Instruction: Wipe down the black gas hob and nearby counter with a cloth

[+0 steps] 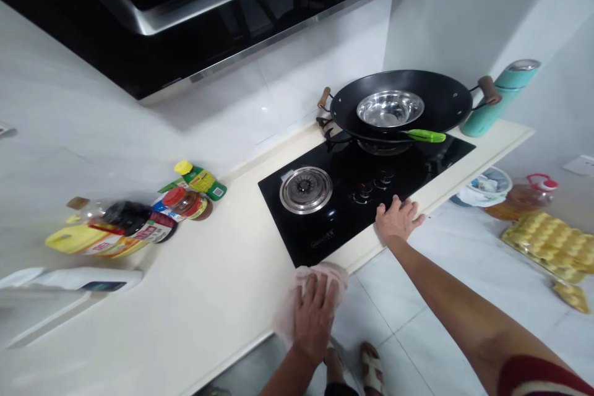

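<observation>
My left hand (316, 315) presses a pale pink cloth (325, 271) onto the white countertop (223, 291) at its front edge, just below the near corner of the black gas stove (297, 238). The cloth bunches out around the fingers and is partly hidden under the palm. Resting on the counter's front edge by the stove knobs (364, 190), my right hand (398, 221) has its fingers spread and holds nothing. The left burner (306, 190) is bare. A black wok (440, 93) with a steel bowl (390, 109) inside sits over the right burner.
A green-handled utensil (427, 135) crosses the wok's rim. A teal flask (496, 102) stands right of it. Sauce bottles (155, 227) and jars (188, 203) line the left wall. A range hood (195, 18) hangs above. Egg trays (552, 241) and a bucket (487, 185) are at lower right.
</observation>
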`<state>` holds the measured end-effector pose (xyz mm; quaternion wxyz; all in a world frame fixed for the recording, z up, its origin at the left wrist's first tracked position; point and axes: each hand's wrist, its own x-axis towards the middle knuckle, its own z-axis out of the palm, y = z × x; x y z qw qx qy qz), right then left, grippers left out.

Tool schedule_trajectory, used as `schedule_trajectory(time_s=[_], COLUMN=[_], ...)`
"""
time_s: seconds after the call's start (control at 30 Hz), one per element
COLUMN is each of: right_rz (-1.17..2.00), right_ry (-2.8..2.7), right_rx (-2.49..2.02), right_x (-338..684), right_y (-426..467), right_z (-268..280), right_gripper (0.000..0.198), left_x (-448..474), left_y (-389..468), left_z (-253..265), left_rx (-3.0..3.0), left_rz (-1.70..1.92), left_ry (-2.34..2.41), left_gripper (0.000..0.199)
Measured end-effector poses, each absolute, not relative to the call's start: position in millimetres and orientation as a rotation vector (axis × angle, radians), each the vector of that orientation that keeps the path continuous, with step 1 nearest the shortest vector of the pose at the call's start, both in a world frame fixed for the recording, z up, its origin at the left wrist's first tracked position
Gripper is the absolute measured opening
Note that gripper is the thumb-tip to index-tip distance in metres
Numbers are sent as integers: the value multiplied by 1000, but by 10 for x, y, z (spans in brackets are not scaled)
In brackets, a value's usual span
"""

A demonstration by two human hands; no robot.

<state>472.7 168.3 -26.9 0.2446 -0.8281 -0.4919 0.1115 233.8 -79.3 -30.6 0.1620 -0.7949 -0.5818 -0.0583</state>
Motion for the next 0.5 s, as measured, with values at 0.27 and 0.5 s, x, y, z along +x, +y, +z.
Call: schedule_trajectory(time_s=[0.27, 0.5], right_rz=[264, 295], right_ry=[-1344, -1355], right_rx=[-2260, -2254], right_x=[4753, 4767], right_y=[1705, 1692], right_z=[-323, -308], right_gripper=[65, 66], left_x=[3313, 3090], left_y=[126, -40], left_z=[-468, -386], left_rx=[-2486, -2484], left_rz=[-197, -184], left_ry=[-1452, -1578], left_gripper=[53, 56])
